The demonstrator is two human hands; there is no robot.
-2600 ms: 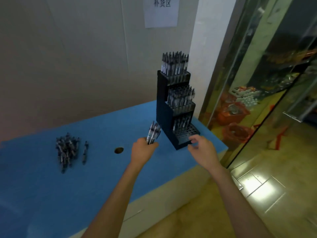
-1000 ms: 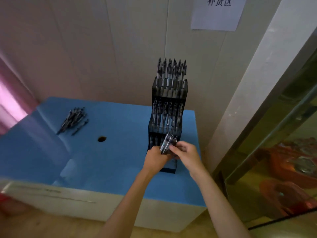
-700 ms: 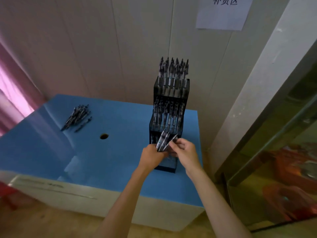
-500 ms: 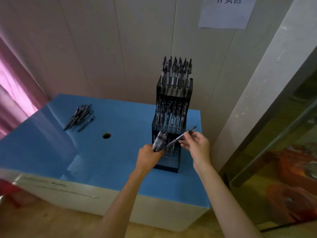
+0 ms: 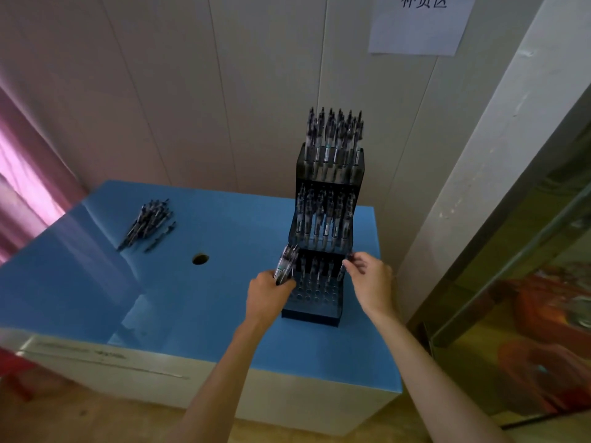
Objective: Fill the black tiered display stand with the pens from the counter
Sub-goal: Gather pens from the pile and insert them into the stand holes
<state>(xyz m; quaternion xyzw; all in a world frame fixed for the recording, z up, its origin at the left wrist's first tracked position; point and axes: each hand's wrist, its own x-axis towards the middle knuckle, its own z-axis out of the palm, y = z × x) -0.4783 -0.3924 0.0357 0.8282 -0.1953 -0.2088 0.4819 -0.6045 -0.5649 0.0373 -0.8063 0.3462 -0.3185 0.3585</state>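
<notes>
Pen stand (image 5: 329, 187), frame centre; sign (image 5: 419, 24) upper right, writing cropped.
Left hand (image 5: 267, 295) fingers grip pen bundle (image 5: 285, 265); right hand (image 5: 371, 279) pinches one pen (image 5: 344, 266).

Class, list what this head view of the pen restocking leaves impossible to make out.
- Wall notice: top cut off by frame edge.
- Loose pens: too small and blurred to count.
- Stand's bottom tier: partly hidden by left hand and its pen bundle.
- Right hand's pen: tip seating unclear.
</notes>
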